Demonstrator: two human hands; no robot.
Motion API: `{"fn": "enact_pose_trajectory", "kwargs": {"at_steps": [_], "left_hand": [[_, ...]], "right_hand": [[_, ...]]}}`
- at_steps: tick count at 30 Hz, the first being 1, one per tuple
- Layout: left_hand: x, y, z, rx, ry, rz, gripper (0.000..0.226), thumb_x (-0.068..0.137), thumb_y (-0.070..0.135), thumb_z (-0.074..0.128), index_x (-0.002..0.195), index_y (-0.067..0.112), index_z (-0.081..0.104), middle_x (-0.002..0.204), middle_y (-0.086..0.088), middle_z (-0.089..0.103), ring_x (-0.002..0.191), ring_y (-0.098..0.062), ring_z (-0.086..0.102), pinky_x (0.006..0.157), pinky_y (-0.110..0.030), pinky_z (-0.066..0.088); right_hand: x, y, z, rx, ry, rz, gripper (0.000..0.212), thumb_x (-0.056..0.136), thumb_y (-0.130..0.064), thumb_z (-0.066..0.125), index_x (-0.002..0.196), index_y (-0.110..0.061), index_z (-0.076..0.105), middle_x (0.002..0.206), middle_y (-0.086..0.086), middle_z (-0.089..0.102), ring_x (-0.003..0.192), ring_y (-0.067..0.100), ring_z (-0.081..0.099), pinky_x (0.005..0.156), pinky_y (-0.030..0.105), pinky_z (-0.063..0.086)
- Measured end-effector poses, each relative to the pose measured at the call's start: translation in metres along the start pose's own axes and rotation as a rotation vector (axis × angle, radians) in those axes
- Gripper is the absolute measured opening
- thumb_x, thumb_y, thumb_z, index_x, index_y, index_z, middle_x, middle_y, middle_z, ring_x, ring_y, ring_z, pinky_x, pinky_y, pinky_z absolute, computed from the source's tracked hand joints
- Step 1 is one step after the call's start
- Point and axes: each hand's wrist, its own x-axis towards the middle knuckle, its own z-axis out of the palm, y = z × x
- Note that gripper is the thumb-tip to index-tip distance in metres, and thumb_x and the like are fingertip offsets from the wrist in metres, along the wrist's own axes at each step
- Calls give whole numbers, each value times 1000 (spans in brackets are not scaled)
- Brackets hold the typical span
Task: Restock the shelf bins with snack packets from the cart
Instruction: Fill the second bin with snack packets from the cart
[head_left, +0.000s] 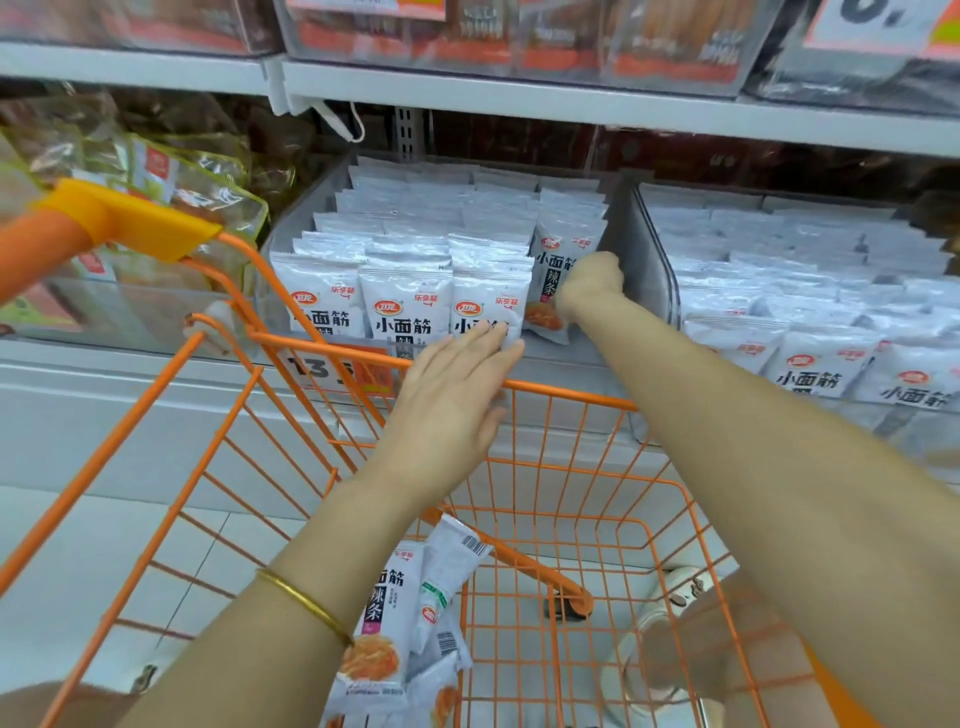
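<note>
**Right hand seating packet in bin**

Cart (291, 415) holds loose white packets (384, 623), print "辣条". Left hand (457, 395) flat, fingers spread, holding nothing, touching front packet row (405, 306) marked "小面筋". Right hand (589, 283) closed on tilted snack packet (553, 270) at bin (623, 244) right edge.
</note>
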Motion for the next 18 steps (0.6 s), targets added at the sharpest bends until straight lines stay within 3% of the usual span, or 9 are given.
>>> {"fn": "enact_pose_trajectory", "kwargs": {"at_steps": [2, 4, 6, 8, 10, 12, 14, 17, 18], "left_hand": [[1, 0, -2, -10, 5, -4, 57, 82, 12, 63, 137, 13, 47, 145, -7, 42, 137, -22, 32, 109, -22, 0], [2, 3, -9, -35, -29, -10, 56, 85, 11, 60, 139, 13, 44, 147, -7, 39, 140, -22, 29, 111, -23, 1], [4, 4, -18, -85, -87, -24, 50, 86, 12, 54, 136, 10, 48, 143, -9, 44, 137, -24, 34, 112, -29, 13], [4, 6, -31, -100, -152, -5, 46, 84, 12, 49, 129, 6, 54, 135, -14, 51, 130, -28, 41, 106, -30, 22], [3, 6, -41, -86, -199, -6, 42, 89, 9, 50, 131, 6, 52, 142, -14, 44, 135, -26, 34, 107, -25, 17], [-1, 8, -48, -47, -216, 2, 42, 92, 7, 51, 134, 8, 50, 146, -12, 39, 137, -24, 30, 108, -23, 15], [-9, 13, -55, -9, -192, 25, 38, 90, 5, 50, 127, 6, 56, 139, -12, 46, 132, -27, 36, 105, -27, 20], [-20, 17, -55, 27, -84, 32, 35, 79, 3, 48, 110, 4, 66, 120, -14, 60, 115, -34, 52, 96, -38, 37], [-21, 17, -52, 20, -54, 19, 35, 78, 2, 48, 107, 5, 67, 118, -13, 61, 112, -34, 53, 94, -40, 40]], "right_hand": [[-33, 1, -21, 29, 100, -65, 43, 93, -5, 53, 131, 2, 34, 137, 17, 42, 122, 28, 49, 85, 28, 43], [-82, 7, -41, 27, 151, -247, 38, 91, -2, 54, 126, 1, 39, 125, 17, 51, 112, 29, 53, 75, 29, 39], [-124, 22, -48, -1, 149, -467, 23, 90, -6, 53, 113, -8, 50, 107, 12, 60, 98, 28, 58, 75, 32, 45], [-164, 36, -42, -46, -43, -638, 10, 89, -13, 55, 98, -18, 54, 90, 2, 62, 89, 25, 61, 78, 37, 50], [-191, 46, -19, -219, -336, -751, 10, 88, -17, 56, 97, -20, 58, 84, -4, 59, 90, 22, 61, 79, 37, 50], [-208, 52, 15, -378, -577, -842, 25, 89, -21, 57, 114, -17, 57, 103, 2, 60, 102, 24, 58, 82, 37, 49], [-214, 56, 51, -478, -691, -927, 45, 89, -20, 60, 131, -14, 44, 126, 9, 50, 113, 29, 52, 84, 37, 47], [-216, 53, 91, -656, -626, -1179, 73, 83, -23, 69, 143, -16, 28, 144, 12, 33, 123, 33, 42, 80, 35, 43], [-217, 48, 95, -659, -554, -1322, 80, 75, -24, 76, 142, -19, 32, 145, 12, 35, 121, 34, 46, 78, 36, 46]]}}
